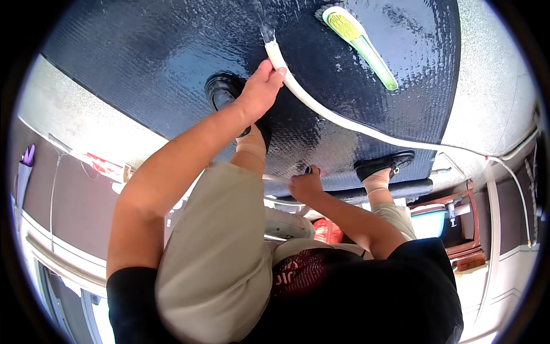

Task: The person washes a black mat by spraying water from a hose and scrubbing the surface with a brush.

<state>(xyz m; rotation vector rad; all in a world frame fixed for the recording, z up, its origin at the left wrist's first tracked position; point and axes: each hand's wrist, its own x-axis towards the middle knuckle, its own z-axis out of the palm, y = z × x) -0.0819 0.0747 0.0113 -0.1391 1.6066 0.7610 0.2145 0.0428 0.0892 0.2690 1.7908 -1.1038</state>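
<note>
My left hand (263, 92) is closed around a white hose (338, 119) near its end, and water runs from the mouth onto a wet dark ribbed mat (189, 46). A scrub brush (362, 49) with a green-and-white handle and yellow-green bristles lies on the mat to the right of the hose, apart from both hands. My right hand (306, 184), lower down between my feet, is closed on a pale stick-like handle (277, 179). A small dark part shows above those fingers; the rest of what it holds is hidden.
My black shoes (223, 90) stand on the mat. The hose crosses the mat's right edge toward the wall. At lower right are a light-blue basin (428, 223) and a reddish-brown wooden frame (472, 215). Something red (327, 231) sits behind me. Pale concrete (487, 80) borders the mat.
</note>
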